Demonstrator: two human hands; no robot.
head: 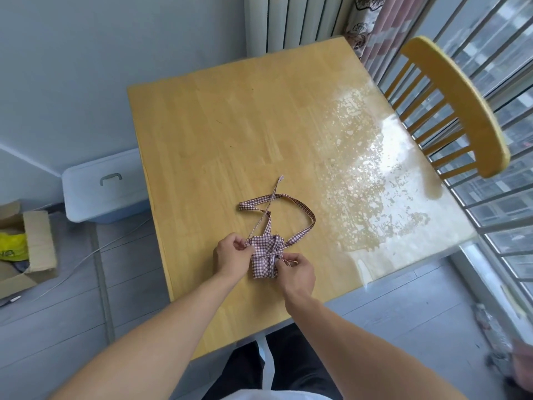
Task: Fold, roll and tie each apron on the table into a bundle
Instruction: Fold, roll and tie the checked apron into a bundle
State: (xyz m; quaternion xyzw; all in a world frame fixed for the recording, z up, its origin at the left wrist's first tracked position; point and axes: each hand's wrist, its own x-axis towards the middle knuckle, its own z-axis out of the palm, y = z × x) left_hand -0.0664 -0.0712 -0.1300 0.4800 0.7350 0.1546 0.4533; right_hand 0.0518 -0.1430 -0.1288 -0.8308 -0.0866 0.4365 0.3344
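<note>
A home is shown: a wooden dining table and chair are set by a curtained, barred window, beside a radiator.

One head-worn view is given. The tabletop is seen steeply from above, from its near edge, close by.

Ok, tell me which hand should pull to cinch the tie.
Probably the right hand: it pinches the short tie end right beside the checked apron bundle. The left hand holds the long tie and steadies the bundle.
</note>
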